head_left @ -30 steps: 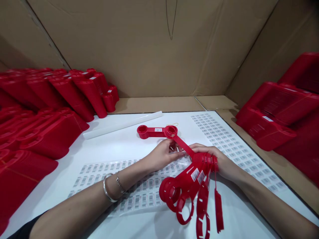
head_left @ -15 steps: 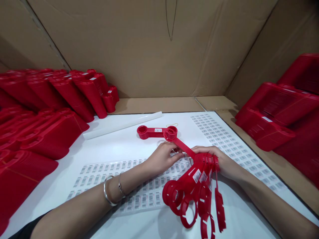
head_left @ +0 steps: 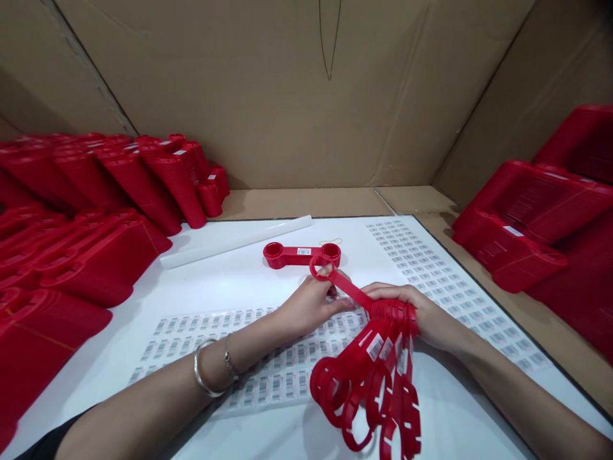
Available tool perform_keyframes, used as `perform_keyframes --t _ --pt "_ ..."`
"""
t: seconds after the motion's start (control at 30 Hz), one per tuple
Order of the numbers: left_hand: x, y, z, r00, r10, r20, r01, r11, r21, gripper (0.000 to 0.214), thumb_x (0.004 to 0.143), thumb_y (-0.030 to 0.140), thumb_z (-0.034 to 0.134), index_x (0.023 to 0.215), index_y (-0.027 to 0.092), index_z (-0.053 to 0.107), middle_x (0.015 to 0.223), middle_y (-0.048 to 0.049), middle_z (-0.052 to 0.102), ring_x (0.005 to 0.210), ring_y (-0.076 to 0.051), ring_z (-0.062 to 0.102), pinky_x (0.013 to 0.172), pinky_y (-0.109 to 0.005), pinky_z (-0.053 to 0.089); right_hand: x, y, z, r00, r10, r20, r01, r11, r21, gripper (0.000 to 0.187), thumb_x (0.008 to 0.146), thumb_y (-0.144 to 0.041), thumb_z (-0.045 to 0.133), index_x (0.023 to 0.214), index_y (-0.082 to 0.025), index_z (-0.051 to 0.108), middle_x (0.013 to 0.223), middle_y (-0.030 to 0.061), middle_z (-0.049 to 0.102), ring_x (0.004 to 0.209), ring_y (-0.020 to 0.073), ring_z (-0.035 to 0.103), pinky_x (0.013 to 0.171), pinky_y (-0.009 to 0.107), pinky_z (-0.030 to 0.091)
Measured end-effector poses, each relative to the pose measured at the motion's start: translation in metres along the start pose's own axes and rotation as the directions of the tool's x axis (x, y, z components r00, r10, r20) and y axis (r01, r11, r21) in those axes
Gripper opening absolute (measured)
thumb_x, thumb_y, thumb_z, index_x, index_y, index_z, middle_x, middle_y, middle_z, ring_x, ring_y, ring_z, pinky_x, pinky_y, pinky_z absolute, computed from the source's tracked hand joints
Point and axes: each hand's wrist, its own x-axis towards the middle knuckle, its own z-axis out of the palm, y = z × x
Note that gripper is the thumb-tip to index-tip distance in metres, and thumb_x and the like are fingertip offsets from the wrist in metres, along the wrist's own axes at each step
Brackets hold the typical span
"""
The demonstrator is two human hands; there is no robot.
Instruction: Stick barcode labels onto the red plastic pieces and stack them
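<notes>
Grip left (head_left: pixel 311 305) pinching one red strap (head_left: pixel 347 287) | grip right (head_left: pixel 400 308) clenching strap bundle (head_left: pixel 368 377) | one holder (head_left: pixel 301 255) on table (head_left: pixel 230 287)

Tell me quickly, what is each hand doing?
Left hand: closed, gripping the ring end of a red plastic strip.
Right hand: closed around a bundle of red plastic strips.

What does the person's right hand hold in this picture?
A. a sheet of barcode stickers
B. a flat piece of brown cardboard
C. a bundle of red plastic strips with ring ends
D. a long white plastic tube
C: the right hand closes around the bundle of red plastic strips with ring ends, which hang down below it.
</notes>
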Motion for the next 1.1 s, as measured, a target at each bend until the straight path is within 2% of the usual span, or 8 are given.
perform_keyframes --t 0.17,0.47,0.67,0.87,0.97,1.1 --pt "-0.001 0.004 -0.008 0.996 -0.056 0.067 0.055 0.998 0.022 0.013 0.077 0.024 0.06 0.085 0.015 0.056 0.081 -0.0033 0.058 0.075 -0.016 0.054 0.066 -0.029 0.043 -0.001 0.001 -0.001 1.0 0.019 -0.023 -0.018 0.999 0.027 0.026 0.08 -0.019 0.056 0.104 -0.021 0.068 0.114 0.0077 0.058 0.091 0.0182 0.059 0.078 0.03 0.047" --pt "0.002 0.013 -0.011 0.993 -0.118 -0.012 0.116 0.985 -0.126 0.011 0.072 0.015 0.058 0.066 0.014 0.05 0.064 -0.0004 0.053 0.061 -0.012 0.051 0.056 -0.025 0.04 -0.001 0.0 0.0 0.999 -0.027 -0.044 0.027 1.0 0.004 0.028 0.079 -0.016 0.056 0.102 -0.022 0.069 0.118 0.0071 0.057 0.096 0.0199 0.058 0.079 0.03 0.047" --pt "0.003 0.016 -0.015 0.997 -0.061 -0.046 0.055 0.99 -0.129 0.008 0.075 0.019 0.06 0.079 0.013 0.058 0.074 -0.0031 0.059 0.067 -0.014 0.055 0.06 -0.026 0.043 -0.002 -0.002 0.002 0.999 -0.011 -0.047 0.015 0.997 0.074 0.025 0.08 -0.021 0.057 0.102 -0.024 0.069 0.124 0.006 0.053 0.095 0.0188 0.058 0.08 0.029 0.047" --pt "0.002 0.022 -0.017 0.993 -0.108 -0.048 0.105 0.993 -0.061 0.01 0.076 0.021 0.062 0.074 0.011 0.061 0.073 -0.0054 0.064 0.068 -0.016 0.059 0.064 -0.029 0.046 -0.004 -0.005 0.002 0.998 0.02 -0.061 -0.011 0.989 0.149 0.024 0.079 -0.025 0.058 0.1 -0.024 0.07 0.119 0.0058 0.057 0.093 0.019 0.059 0.076 0.028 0.048" --pt "0.001 0.024 -0.02 0.995 -0.08 -0.06 0.078 0.996 -0.034 0.007 0.077 0.019 0.061 0.076 0.012 0.061 0.073 -0.004 0.066 0.069 -0.016 0.06 0.063 -0.028 0.046 -0.003 -0.005 0.0 0.997 0.022 -0.071 -0.013 0.992 0.128 0.024 0.078 -0.029 0.058 0.099 -0.026 0.071 0.116 0.0057 0.059 0.086 0.0187 0.06 0.071 0.027 0.048" --pt "0.001 0.026 -0.023 0.997 -0.036 -0.064 0.035 0.999 -0.027 0.005 0.077 0.017 0.061 0.078 0.012 0.062 0.074 -0.0037 0.067 0.07 -0.015 0.061 0.064 -0.026 0.046 -0.004 -0.007 0.002 0.997 0.005 -0.074 0.007 0.987 0.158 0.026 0.078 -0.029 0.058 0.101 -0.026 0.07 0.114 0.0057 0.06 0.085 0.0182 0.06 0.075 0.029 0.048"
